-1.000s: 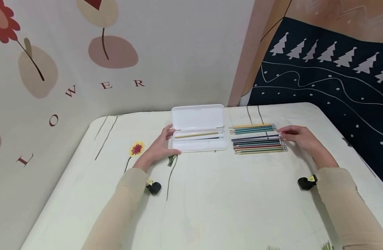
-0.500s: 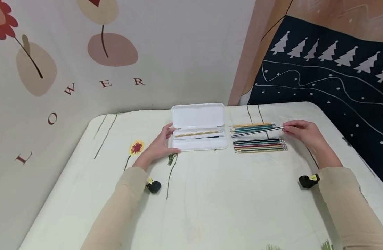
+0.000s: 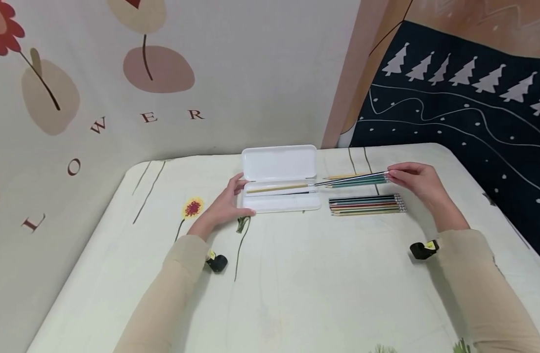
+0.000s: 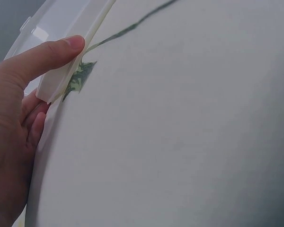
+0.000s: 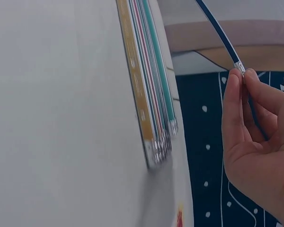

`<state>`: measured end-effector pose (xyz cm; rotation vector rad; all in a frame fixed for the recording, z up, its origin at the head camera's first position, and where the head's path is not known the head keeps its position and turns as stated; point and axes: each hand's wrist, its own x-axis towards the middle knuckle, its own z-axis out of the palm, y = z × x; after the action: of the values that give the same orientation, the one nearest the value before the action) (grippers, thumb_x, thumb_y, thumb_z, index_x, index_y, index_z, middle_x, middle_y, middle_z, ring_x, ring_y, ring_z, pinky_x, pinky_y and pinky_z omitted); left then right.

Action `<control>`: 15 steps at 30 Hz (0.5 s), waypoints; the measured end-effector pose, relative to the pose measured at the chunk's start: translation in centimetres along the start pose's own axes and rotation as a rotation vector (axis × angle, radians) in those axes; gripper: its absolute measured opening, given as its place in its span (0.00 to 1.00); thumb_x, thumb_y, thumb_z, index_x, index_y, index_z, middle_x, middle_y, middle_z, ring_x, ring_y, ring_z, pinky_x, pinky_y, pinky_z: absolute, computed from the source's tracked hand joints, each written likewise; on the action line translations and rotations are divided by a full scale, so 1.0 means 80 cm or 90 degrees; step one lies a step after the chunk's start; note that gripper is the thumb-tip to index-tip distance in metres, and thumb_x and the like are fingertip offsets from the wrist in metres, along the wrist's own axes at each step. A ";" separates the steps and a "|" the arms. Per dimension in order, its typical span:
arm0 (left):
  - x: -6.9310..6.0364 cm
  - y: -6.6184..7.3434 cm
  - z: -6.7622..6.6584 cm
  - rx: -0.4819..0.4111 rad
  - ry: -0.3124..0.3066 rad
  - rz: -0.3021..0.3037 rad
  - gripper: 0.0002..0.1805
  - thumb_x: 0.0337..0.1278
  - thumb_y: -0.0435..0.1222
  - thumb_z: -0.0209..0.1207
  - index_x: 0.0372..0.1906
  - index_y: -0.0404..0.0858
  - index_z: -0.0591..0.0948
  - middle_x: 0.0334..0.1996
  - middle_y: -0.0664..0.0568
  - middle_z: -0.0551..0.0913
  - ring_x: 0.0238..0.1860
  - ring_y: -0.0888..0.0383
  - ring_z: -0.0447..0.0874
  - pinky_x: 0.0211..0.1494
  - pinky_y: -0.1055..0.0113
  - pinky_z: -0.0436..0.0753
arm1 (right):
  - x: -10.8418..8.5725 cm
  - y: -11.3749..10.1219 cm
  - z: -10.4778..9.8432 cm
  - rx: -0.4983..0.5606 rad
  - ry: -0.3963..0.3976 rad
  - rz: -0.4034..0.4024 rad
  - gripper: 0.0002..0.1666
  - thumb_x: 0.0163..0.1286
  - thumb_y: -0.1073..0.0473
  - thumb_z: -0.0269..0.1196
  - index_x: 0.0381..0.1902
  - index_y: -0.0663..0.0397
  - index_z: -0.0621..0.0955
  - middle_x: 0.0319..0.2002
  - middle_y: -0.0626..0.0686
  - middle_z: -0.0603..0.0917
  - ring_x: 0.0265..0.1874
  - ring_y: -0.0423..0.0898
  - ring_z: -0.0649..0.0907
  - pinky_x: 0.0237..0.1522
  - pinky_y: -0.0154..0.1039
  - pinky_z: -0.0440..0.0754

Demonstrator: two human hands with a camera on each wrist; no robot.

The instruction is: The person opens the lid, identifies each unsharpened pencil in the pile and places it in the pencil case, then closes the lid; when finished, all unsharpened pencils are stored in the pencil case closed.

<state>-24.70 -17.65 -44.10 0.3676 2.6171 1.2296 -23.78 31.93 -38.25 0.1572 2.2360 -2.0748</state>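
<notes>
An open white pencil case [image 3: 281, 205] lies on the table with its lid raised at the back. Inside are a gold pencil [image 3: 276, 189] and a dark one beside it. My left hand [image 3: 223, 207] grips the case's left end; in the left wrist view the thumb presses on the case's front wall and the fingers are partly hidden behind it. My right hand [image 3: 417, 184] pinches a dark blue pencil [image 5: 220, 33] by its metal-and-eraser end between thumb and fingers. That pencil is tilted, its tip near the case's right edge, above a group of green pencils [image 3: 358, 183].
Right of the case lie two groups of pencils: the green ones with a yellow pencil [image 3: 338, 177] at the back, and a mixed-colour row [image 3: 364, 205] nearer me. The tablecloth [image 3: 305, 279] has printed flowers. Walls with printed fabric stand behind the table.
My right hand has lifted the dark blue pencil from the back of the front row and carried it left and backward toward the case. The left hand stays at the case's left end.
</notes>
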 end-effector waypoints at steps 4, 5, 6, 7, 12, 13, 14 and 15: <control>-0.002 0.000 0.002 -0.003 0.000 -0.002 0.66 0.45 0.42 0.76 0.80 0.47 0.41 0.78 0.47 0.59 0.77 0.44 0.58 0.81 0.47 0.57 | 0.011 0.009 0.015 -0.007 0.000 0.010 0.07 0.67 0.59 0.67 0.42 0.44 0.87 0.37 0.37 0.87 0.37 0.30 0.87 0.44 0.24 0.85; -0.002 0.000 0.003 -0.004 0.000 -0.001 0.65 0.45 0.42 0.76 0.80 0.47 0.41 0.78 0.47 0.59 0.77 0.44 0.58 0.81 0.47 0.57 | 0.015 0.012 0.019 -0.010 0.003 0.018 0.09 0.66 0.57 0.68 0.44 0.45 0.87 0.37 0.37 0.87 0.38 0.30 0.87 0.45 0.24 0.85; -0.003 0.000 0.003 -0.005 0.000 -0.001 0.65 0.45 0.42 0.76 0.80 0.46 0.41 0.78 0.47 0.59 0.77 0.44 0.58 0.81 0.47 0.57 | 0.019 0.015 0.024 -0.026 0.007 0.023 0.11 0.64 0.55 0.70 0.45 0.45 0.87 0.38 0.37 0.87 0.38 0.30 0.87 0.45 0.25 0.85; -0.003 0.000 0.003 -0.006 0.000 -0.001 0.65 0.45 0.42 0.76 0.80 0.46 0.41 0.78 0.47 0.59 0.77 0.44 0.58 0.81 0.47 0.57 | 0.022 0.017 0.029 -0.039 0.009 0.031 0.14 0.63 0.52 0.71 0.46 0.45 0.87 0.38 0.36 0.86 0.39 0.29 0.87 0.46 0.25 0.85; -0.003 -0.001 0.004 0.000 -0.003 -0.001 0.66 0.45 0.43 0.76 0.80 0.46 0.41 0.78 0.46 0.59 0.77 0.44 0.58 0.81 0.46 0.57 | 0.026 0.016 0.060 -0.086 -0.025 0.019 0.17 0.65 0.52 0.69 0.51 0.51 0.85 0.38 0.36 0.86 0.39 0.28 0.87 0.47 0.25 0.85; -0.003 -0.001 0.003 -0.001 -0.001 0.001 0.66 0.45 0.43 0.76 0.80 0.46 0.41 0.78 0.46 0.59 0.77 0.44 0.58 0.81 0.46 0.57 | 0.026 0.013 0.067 -0.087 -0.036 0.011 0.18 0.67 0.54 0.67 0.52 0.54 0.85 0.39 0.36 0.85 0.38 0.28 0.87 0.47 0.25 0.85; -0.002 -0.001 0.003 0.001 0.001 0.003 0.66 0.45 0.43 0.76 0.80 0.46 0.41 0.78 0.46 0.59 0.77 0.44 0.58 0.81 0.46 0.57 | 0.026 0.011 0.074 -0.089 -0.046 0.005 0.18 0.69 0.57 0.66 0.54 0.58 0.84 0.39 0.36 0.85 0.38 0.28 0.87 0.46 0.25 0.85; -0.002 -0.001 0.003 0.001 0.002 0.006 0.65 0.46 0.43 0.76 0.80 0.46 0.41 0.78 0.46 0.59 0.77 0.44 0.58 0.80 0.46 0.57 | 0.025 0.008 0.081 -0.093 -0.054 0.000 0.19 0.70 0.58 0.65 0.56 0.60 0.83 0.39 0.36 0.85 0.38 0.28 0.86 0.46 0.24 0.84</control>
<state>-24.51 -17.58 -44.25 0.3784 2.6227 1.2318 -25.71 25.56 -39.64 0.0585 2.3253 -1.8705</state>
